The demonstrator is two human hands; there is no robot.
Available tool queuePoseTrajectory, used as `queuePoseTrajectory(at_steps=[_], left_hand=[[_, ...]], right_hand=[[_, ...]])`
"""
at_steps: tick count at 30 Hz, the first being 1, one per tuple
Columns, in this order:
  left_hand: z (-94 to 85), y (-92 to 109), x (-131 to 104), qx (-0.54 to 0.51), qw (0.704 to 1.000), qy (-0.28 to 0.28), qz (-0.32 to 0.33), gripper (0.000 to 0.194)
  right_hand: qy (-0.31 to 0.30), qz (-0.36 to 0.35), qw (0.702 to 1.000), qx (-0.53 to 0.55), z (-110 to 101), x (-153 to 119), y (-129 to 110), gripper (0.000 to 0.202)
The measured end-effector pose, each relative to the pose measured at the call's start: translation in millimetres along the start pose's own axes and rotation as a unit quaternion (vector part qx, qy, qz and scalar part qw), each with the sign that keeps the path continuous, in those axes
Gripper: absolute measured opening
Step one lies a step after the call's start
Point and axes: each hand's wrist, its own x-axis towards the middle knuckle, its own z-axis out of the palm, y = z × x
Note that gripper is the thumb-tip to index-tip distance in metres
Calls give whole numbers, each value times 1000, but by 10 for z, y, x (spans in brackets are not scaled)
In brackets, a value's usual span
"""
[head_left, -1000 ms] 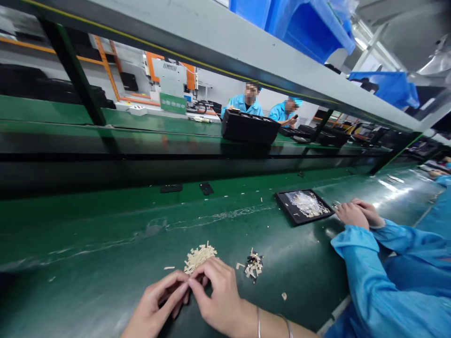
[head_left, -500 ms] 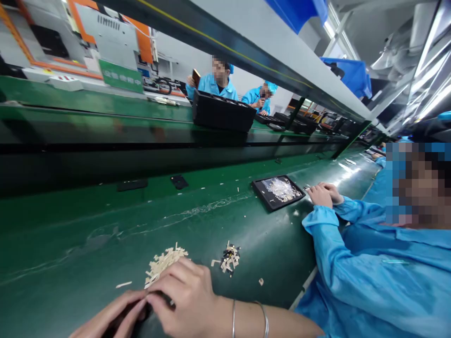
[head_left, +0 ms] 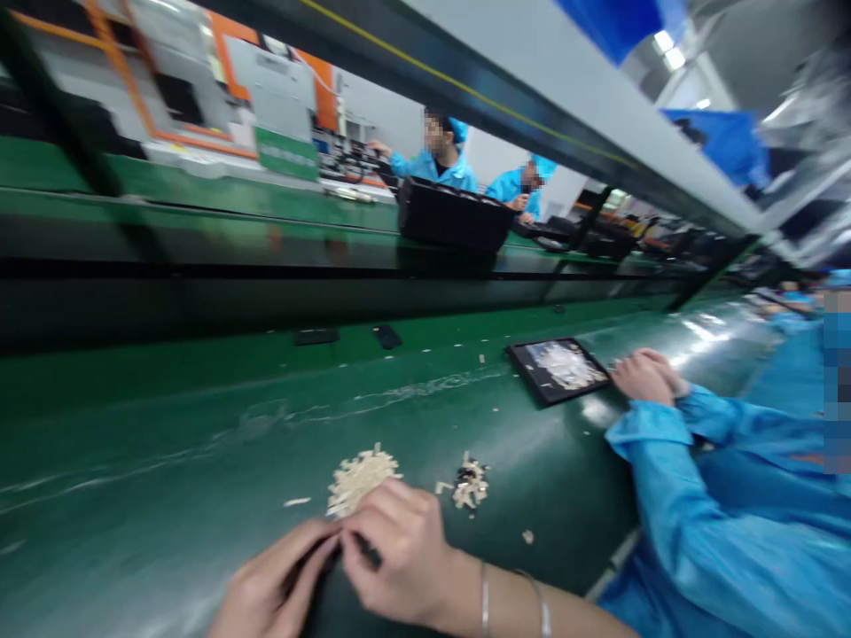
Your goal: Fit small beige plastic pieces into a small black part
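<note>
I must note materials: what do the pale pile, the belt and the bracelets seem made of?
Pale pile: probably plastic or paper strips, matte cream, blurred. Belt: likely rubber or PVC, dark green, glossy with glare. Bracelets by the right hand: likely metal, thin silver shine.

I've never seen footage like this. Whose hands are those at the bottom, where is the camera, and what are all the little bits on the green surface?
The camera sits on a person's head, looking down at their own bare hands. The left hand and right hand meet fingertip to fingertip, pinching something small and dark that is too blurred to identify. Just beyond them on the green belt lie a pile of pale slivers and a smaller mixed heap. Further right, a co-worker's hands in blue sleeves rest beside a black tray holding more pale bits.
</note>
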Motion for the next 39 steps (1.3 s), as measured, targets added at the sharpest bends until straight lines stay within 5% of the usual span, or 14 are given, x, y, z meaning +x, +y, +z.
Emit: queuePoseTrajectory(at_steps=[4, 9, 17, 27, 39], left_hand=[[19, 257, 105, -65, 994, -26, -78, 25], [20, 251, 180, -236, 956, -39, -169, 31], [34, 260, 173, -243, 957, -29, -157, 26], [41, 283, 190, -224, 962, -19, -153, 18], [40, 326, 110, -87, 994, -5, -70, 23]], right_hand=[[4, 39, 997, 70, -89, 44, 18, 17], [53, 86, 992, 77, -139, 148, 194, 16], [24, 52, 998, 26, -91, 84, 316, 12], [35, -66, 996, 47, -76, 60, 162, 21], [45, -53, 997, 33, -82, 35, 109, 18]])
